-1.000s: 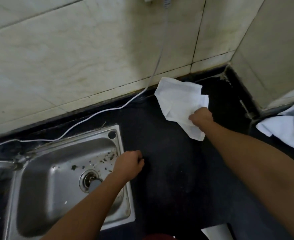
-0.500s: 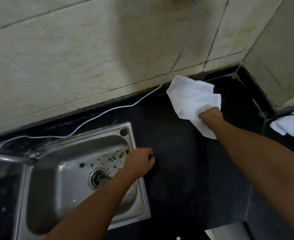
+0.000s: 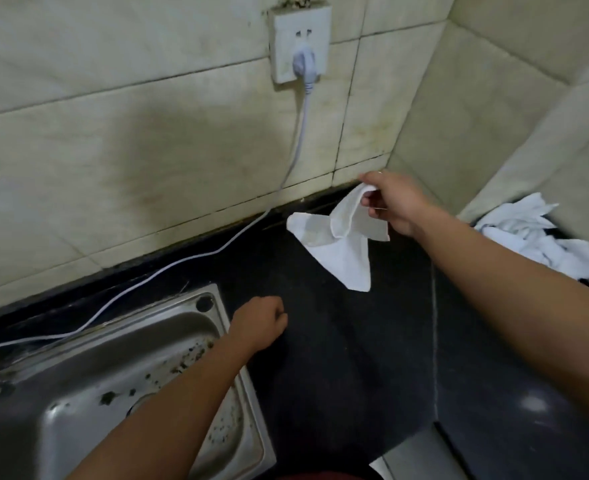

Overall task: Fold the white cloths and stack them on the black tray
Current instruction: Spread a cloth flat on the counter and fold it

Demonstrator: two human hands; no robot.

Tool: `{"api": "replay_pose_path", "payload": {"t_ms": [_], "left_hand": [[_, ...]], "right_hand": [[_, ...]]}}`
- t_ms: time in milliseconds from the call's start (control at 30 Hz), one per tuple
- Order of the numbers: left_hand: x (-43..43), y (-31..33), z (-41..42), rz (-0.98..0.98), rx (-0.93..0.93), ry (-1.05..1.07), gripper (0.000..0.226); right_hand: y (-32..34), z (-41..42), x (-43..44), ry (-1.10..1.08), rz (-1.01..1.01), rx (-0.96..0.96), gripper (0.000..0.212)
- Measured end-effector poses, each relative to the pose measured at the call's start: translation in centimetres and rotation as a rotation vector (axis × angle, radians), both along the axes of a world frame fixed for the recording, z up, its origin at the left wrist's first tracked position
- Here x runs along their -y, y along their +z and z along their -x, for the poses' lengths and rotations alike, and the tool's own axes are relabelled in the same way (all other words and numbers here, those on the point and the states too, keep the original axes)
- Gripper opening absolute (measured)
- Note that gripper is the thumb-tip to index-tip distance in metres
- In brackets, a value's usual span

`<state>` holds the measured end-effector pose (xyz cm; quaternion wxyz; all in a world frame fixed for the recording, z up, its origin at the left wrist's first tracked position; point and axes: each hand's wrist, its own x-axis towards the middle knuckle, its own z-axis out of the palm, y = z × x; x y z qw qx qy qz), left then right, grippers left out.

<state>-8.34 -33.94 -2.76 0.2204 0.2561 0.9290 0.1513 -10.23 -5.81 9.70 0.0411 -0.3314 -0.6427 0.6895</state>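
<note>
Right hand pinches one corner of a white cloth, held up near the back wall. I see the cloth hanging over the black worktop; whether its tip touches I cannot tell. Left hand is a curled fist holding nothing, beside the sink. More cloths lie heaped far right.

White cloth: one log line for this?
right hand: pinches white cloth | left hand: curled, holds nothing, by sink | cloth pile: unfolded
</note>
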Motion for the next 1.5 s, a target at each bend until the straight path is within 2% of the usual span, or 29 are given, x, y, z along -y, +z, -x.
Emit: {"api": "replay_pose_path", "payload": {"t_ms": [67, 167, 300, 500, 700, 900, 967, 1100, 1233, 1333, 1433, 1500], "left_hand": [[-1.1, 0.1, -0.3, -0.027, 0.008, -0.039, 0.018], [-3.4, 0.1, -1.8, -0.069, 0.025, -0.098, 0.017], [-6.6, 0.0, -4.3, -0.08, 0.085, -0.17, 0.014], [-11.3, -1.2, -7.9, -0.046, 0.154, -0.29, 0.015], [-15.0, -3.5, -11.9, 0.036, 0.186, -0.363, 0.018], [-19.6, -5.5, -16.5, 0.039, 0.175, -0.44, 0.027], [-20.7, -6.5, -17.9, 0.074, 0.11, -0.495, 0.032], [-22.3, -7.9, -19.4, 0.071, 0.007, -0.512, 0.011], [-21.5, -7.7, -19.1, 0.119, -0.013, -0.492, 0.014], [-19.2, -7.4, -18.6, 0.209, 0.045, -0.52, 0.015], [-17.2, -7.1, -18.5, 0.259, 0.174, -0.519, 0.016], [-16.2, -6.8, -18.2, 0.244, 0.202, -0.483, 0.021]], "right_hand": [[1.8, -2.5, -0.4, -0.025, 0.005, -0.028, 0.021], [3.5, -7.0, -1.4, -0.103, 0.018, -0.059, 0.006], [3.4, -12.7, -3.1, -0.181, 0.072, -0.044, 0.005], [-3.4, -21.8, -5.6, -0.258, 0.131, 0.154, 0.01], [-12.1, -31.2, -7.9, -0.369, 0.072, 0.444, 0.012], [-16.0, -36.4, -9.8, -0.37, 0.107, 0.563, 0.024], [-16.7, -37.0, -10.1, -0.33, 0.127, 0.571, 0.026], [-18.1, -38.0, -10.4, -0.184, 0.082, 0.642, 0.019], [-19.0, -38.7, -11.1, 0.135, -0.019, 0.742, 0.013], [-18.8, -38.0, -11.7, 0.375, -0.06, 0.772, 0.014], [-18.0, -36.2, -13.0, 0.547, -0.258, 0.842, 0.025], [-17.2, -34.5, -14.0, 0.549, -0.462, 0.863, 0.03]]}}
